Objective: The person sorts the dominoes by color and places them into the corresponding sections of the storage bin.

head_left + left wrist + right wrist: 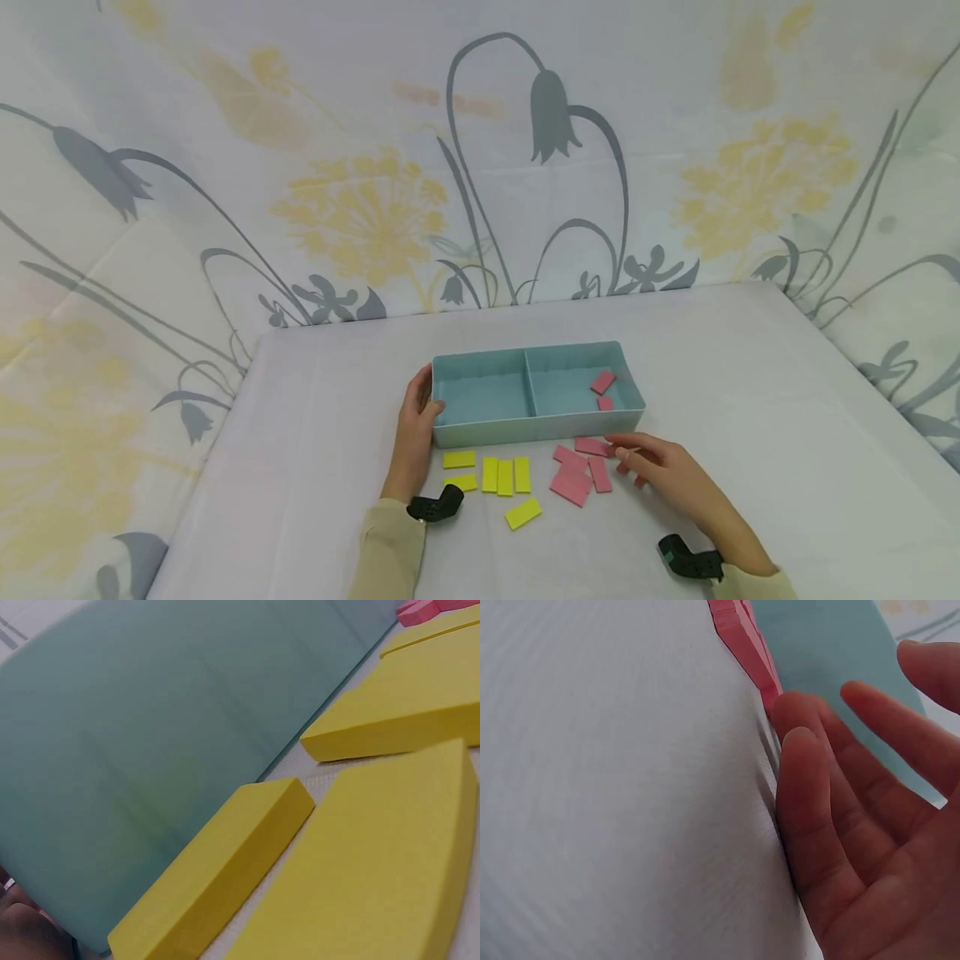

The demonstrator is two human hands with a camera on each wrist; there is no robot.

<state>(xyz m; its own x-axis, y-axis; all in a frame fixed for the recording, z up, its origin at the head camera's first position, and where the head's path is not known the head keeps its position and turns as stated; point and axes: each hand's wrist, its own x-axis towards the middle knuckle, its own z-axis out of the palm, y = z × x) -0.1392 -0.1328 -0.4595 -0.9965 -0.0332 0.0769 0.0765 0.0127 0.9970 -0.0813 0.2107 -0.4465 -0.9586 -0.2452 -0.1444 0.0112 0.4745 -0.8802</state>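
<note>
A pale blue-green box (487,432) with two compartments stands on the table. My left hand (414,433) grips its left end, thumb over the rim and fingers along the outer wall. Two pink tiles (603,382) lie in the right compartment; the left one holds nothing. Several more pink tiles (572,483) lie in front of the box, some overlapping. Beside them my right hand (663,475) has its fingertips at the nearest tile's right end. In the right wrist view, loosely bent fingers (804,780) reach the pink tile (746,649), with no pinch visible.
Several yellow tiles (506,477) lie before the box's left half, three of them upright in a row. White cloth covers the table (322,392). A flower-patterned curtain (510,217) hangs behind and at both sides.
</note>
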